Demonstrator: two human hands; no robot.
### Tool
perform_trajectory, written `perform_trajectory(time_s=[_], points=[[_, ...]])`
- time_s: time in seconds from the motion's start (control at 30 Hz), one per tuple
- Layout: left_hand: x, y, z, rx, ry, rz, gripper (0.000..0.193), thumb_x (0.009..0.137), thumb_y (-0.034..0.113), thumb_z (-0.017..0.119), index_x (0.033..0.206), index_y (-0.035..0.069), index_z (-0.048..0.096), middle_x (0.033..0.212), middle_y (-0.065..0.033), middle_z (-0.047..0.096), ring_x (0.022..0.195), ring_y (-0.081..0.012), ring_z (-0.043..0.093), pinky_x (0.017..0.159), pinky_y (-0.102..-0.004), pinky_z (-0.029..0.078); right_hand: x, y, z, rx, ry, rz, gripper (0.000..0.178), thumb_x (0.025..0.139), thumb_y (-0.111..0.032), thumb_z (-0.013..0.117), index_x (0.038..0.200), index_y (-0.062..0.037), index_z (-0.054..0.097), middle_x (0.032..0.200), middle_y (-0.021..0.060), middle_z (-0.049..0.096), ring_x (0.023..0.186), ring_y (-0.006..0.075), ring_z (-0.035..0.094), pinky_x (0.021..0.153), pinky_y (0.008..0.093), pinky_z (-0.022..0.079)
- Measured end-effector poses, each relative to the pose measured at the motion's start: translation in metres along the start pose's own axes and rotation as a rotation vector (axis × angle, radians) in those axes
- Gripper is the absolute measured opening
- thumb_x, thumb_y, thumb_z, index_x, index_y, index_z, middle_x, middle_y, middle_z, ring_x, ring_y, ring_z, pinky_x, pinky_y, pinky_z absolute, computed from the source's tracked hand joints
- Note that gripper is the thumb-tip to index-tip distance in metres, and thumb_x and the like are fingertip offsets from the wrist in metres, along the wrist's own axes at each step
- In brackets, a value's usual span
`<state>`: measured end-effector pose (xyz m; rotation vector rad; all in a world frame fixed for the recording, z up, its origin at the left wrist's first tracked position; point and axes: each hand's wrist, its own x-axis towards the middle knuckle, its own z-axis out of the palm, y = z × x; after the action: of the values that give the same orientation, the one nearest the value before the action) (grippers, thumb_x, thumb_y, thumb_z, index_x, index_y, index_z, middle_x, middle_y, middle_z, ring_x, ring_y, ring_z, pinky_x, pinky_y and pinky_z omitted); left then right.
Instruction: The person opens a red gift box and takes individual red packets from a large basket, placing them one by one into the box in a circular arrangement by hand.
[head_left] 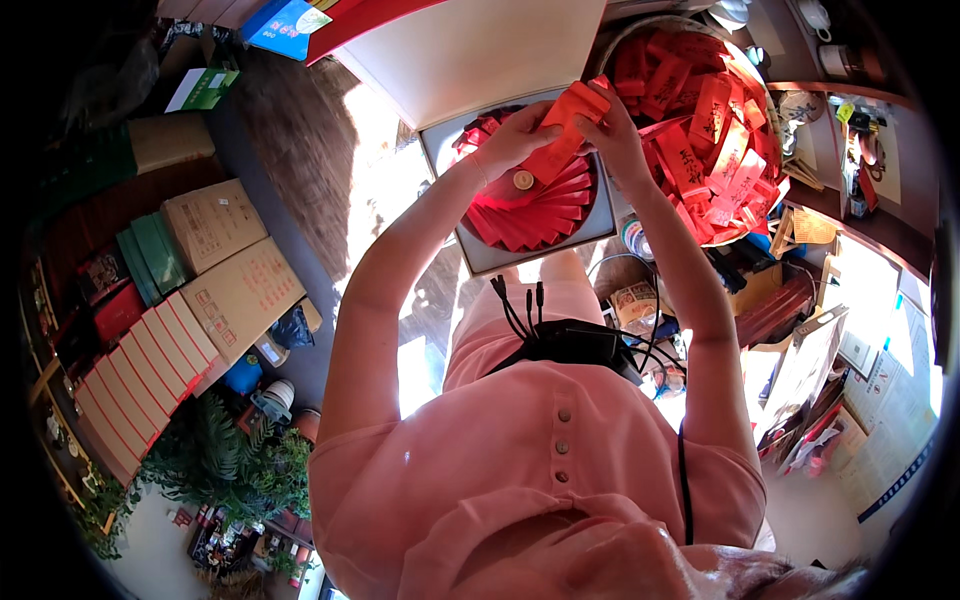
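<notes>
Left hand point(515, 140) and right hand point(614, 140) together grip a red packet point(562, 132) above the open box point(600, 222). Inside the box, fanned packets point(535, 215) form a seemingly near-complete ring; right of the box, loose packets point(710, 110) fill a basket point(744, 68), apparently unplaced.

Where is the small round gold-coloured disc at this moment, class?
In the head view's upper middle, the disc lies amid the fanned red papers in the open box, pictured just below the left hand.

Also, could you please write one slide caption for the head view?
Left hand and right hand hold red paper over an open box of fanned red packets, beside a heaped basket.
</notes>
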<state>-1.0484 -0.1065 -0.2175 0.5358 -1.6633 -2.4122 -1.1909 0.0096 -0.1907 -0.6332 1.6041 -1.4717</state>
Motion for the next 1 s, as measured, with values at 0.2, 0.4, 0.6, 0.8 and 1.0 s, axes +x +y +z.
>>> perform_trajectory(time_s=[0.2, 0.4, 0.6, 0.8, 1.0], points=[[0.007, -0.012, -0.030, 0.823, 0.118, 0.057, 0.046, 0.084, 0.000, 0.050, 0.129, 0.007, 0.047, 0.120, -0.0106, 0.054, 0.110, -0.0240, 0.051, 0.098, -0.0329, 0.039, 0.005, 0.014, -0.028, -0.418, 0.288, -0.171, 0.041, 0.080, -0.023, 0.068, 0.113, -0.0043, 0.054, 0.074, 0.0066, 0.058, 0.064, 0.0167, 0.058, 0.059, 0.0297, 0.049], [-0.007, -0.044, -0.050, 1.610, -0.115, 0.090, 0.066, 0.069, -0.010, 0.048, 0.132, 0.009, 0.043, 0.143, -0.0092, 0.036, 0.133, -0.0245, 0.032, 0.112, -0.0338, 0.026, -0.002, 0.033, -0.047, -0.556, 0.355, -0.084, 0.036, 0.077, -0.028, 0.067, 0.100, -0.0042, 0.054, 0.069, 0.0088, 0.058, 0.065, 0.0263, 0.060, 0.061, 0.0384, 0.047], [-0.001, -0.054, -0.046, 1.686, -0.285, 0.160, 0.072, 0.069, 0.002, 0.058, 0.138, 0.008, 0.036, 0.146, -0.0095, 0.031, 0.136, -0.0254, 0.026, 0.113, -0.0413, 0.020, 0.001, 0.059, -0.045, -0.586, 0.329, -0.111, 0.035, 0.078, -0.031, 0.065, 0.096, -0.0042, 0.052, 0.072, 0.0116, 0.060, 0.068, 0.0327, 0.061, 0.061, 0.0421, 0.047], [-0.002, -0.040, -0.047, 1.751, -0.321, 0.159, 0.086, 0.066, 0.027, 0.073, 0.138, 0.003, 0.032, 0.142, -0.0119, 0.033, 0.134, -0.0270, 0.028, 0.112, -0.0421, 0.021, -0.008, 0.071, -0.035, -0.733, 0.404, -0.039, 0.038, 0.081, -0.033, 0.061, 0.101, -0.0029, 0.048, 0.078, 0.0171, 0.061, 0.075, 0.0402, 0.060, 0.065, 0.0464, 0.046], [-0.005, -0.032, -0.054, 1.773, -0.454, 0.183, 0.101, 0.055, 0.037, 0.081, 0.137, 0.004, 0.033, 0.140, -0.0133, 0.033, 0.134, -0.0279, 0.026, 0.112, -0.0421, 0.021, -0.016, 0.110, -0.020, -0.632, 0.409, 0.002, 0.040, 0.083, -0.030, 0.060, 0.107, -0.0013, 0.045, 0.082, 0.0230, 0.059, 0.080, 0.0439, 0.058, 0.068, 0.0476, 0.045]])
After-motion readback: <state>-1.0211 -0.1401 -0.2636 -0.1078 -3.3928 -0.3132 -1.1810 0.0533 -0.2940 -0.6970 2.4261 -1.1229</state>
